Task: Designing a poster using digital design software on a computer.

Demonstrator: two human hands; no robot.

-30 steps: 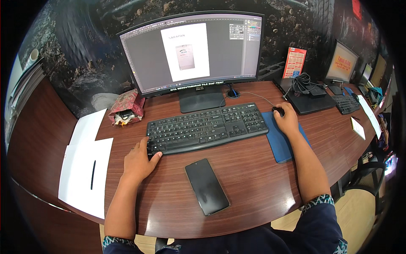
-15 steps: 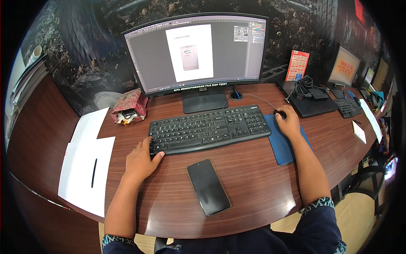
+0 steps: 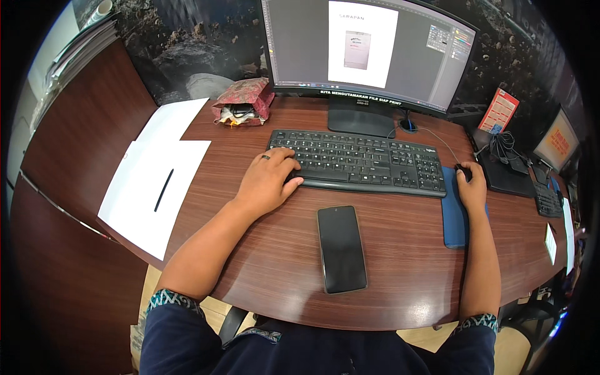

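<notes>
A black full-size keyboard (image 3: 369, 161) lies across the middle of the desk. My left hand (image 3: 264, 181) rests over its lower left corner, fingers bent over the keys and thumb apart, holding nothing. On the right, my right hand (image 3: 473, 186) is wrapped over a small dark computer mouse (image 3: 462, 170), mostly hidden by the fingers, at the upper part of a blue mouse pad (image 3: 455, 219). Between my forearms a phone (image 3: 342, 250) lies face up with a dark screen. Behind the keyboard, the monitor (image 3: 297, 44) shows a white page with a small picture in an editing window.
White paper sheets (image 3: 140, 200) with a black pen (image 3: 164, 190) on them lie at the left. A red patterned pouch (image 3: 247, 97) stands left of the monitor. Farther right are a black box (image 3: 509, 178) with coiled cable, an orange calendar (image 3: 499, 111) and a second keyboard (image 3: 548, 200).
The view has swung left and down, so the desk appears shifted. My left hand has turned and slid farther onto the left keys. The right hand stays on the mouse.
</notes>
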